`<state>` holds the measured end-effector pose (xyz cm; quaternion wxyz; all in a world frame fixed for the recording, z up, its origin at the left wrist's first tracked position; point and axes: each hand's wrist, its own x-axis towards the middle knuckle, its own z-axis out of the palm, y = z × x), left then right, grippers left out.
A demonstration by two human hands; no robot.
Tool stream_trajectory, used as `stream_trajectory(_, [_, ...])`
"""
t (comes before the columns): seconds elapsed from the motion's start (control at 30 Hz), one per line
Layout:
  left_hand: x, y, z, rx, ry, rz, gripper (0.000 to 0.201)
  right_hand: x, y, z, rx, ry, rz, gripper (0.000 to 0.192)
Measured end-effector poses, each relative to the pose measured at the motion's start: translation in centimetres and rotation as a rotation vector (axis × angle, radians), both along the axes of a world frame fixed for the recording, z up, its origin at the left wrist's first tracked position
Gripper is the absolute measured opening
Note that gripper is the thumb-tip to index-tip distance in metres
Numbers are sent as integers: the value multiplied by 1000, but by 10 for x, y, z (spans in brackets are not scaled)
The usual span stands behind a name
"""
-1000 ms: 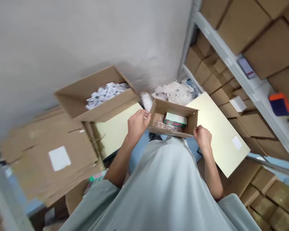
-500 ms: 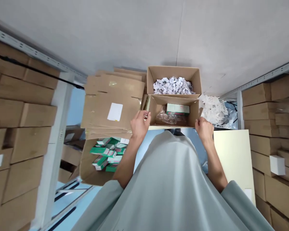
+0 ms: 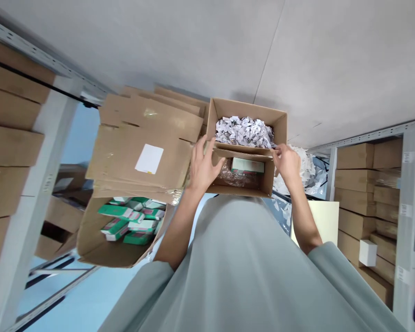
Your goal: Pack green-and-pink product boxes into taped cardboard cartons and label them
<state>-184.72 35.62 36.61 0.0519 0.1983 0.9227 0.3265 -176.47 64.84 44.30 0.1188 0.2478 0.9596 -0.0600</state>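
Note:
A small open cardboard box (image 3: 242, 189) sits in front of my chest. Inside it lie a green and white carton (image 3: 247, 165) and crinkled clear plastic wrap (image 3: 230, 174). My left hand (image 3: 203, 165) is on the box's left side with fingers spread over the left end of its far flap (image 3: 244, 152). My right hand (image 3: 286, 162) grips the flap's right end. The flap is folded inward over the box. Behind it stands a bigger open box (image 3: 249, 113) filled with crumpled white paper (image 3: 244, 132).
Flattened cartons (image 3: 141, 143) are stacked at the left. Below them an open box (image 3: 114, 246) holds several green and white cartons (image 3: 129, 221). Shelves packed with brown boxes (image 3: 10, 147) flank both sides. Loose white paper (image 3: 306, 166) and a cream board (image 3: 327, 219) lie at the right.
My view swung left and steadied. Both hands moved from the small box's side walls up to its far flap, which now folds inward over the carton.

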Motion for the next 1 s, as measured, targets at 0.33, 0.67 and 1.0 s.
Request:
stream_trajectory(0.33, [-34, 25, -30, -40, -135, -175, 48, -113, 44, -93, -94, -399, -30, 44])
stream_trajectory(0.67, [-34, 22, -38, 7, -156, -146, 40, -63, 45, -29, -73, -127, -28, 30])
stream_trajectory(1.0, [-31, 25, -37, 1, -177, -119, 43, 43, -28, 20, -389, -98, 18, 23])
